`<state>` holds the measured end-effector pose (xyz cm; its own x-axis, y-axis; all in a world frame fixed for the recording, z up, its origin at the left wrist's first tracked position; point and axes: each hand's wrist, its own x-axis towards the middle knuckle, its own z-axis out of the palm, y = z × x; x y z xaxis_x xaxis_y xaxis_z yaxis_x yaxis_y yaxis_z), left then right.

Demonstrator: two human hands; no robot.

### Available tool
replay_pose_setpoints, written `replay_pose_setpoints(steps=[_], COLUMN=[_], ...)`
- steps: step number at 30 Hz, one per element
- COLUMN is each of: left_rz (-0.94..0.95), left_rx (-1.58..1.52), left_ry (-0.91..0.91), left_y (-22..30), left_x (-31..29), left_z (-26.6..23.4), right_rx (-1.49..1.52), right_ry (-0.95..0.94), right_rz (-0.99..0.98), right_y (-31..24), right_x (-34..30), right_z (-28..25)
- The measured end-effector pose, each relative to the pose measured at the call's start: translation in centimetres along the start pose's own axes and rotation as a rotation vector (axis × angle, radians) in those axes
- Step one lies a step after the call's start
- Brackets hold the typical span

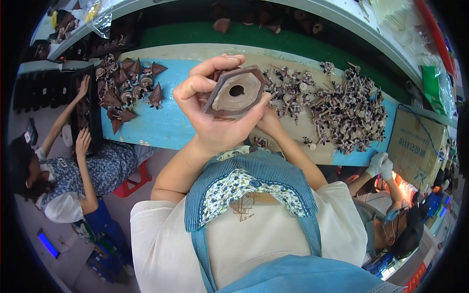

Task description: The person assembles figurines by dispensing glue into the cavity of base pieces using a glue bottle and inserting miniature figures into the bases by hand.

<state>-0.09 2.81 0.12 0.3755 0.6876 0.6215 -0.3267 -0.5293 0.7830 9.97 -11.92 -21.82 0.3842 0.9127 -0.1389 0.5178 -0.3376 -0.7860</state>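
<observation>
So, going by the head view, the left hand [215,128] has a brown piece [250,101] gripped between its curled fingers and thumb, held up above the desk [161,117]. It's six-sided, with a dark round hole in the middle of the face that's tilted up at the camera. The right hand [267,120] is tucked right behind it, mostly hidden by the left thumb, so I honestly can't tell whether it's gripping anything.

Desk top is part blue, part tan. Over on the left end sits a bunch of brown cones [111,99], some pointy and lying on their sides. To the right of the hands there's a loose cluster [293,88] of small brown and cream bits, then a way bigger heap [349,115] of similar stuff, with a cardboard box [414,141] just past that end.

Off left, a co-worker [93,163] has both hands at a black tray [97,124]. Off right, another person's white gloves [379,165] are close together beside the box.
</observation>
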Motion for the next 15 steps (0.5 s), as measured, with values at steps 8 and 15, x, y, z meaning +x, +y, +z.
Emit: replay_pose_setpoints(steps=[8, 15], left_rz=[0.269, 0.317], left_rx=[0.048, 0.129], left_ry=[0.149, 0.220], left_y=[-0.6, -0.3], left_x=[1.2, 1.5], left_z=[1.4, 1.6], right_rx=[0.647, 1.136], right_ry=[0.136, 0.177], right_rz=[0.142, 0.095], right_y=[-7.0, -11.2], right_x=[0.8, 0.5], right_z=[-9.9, -14.6])
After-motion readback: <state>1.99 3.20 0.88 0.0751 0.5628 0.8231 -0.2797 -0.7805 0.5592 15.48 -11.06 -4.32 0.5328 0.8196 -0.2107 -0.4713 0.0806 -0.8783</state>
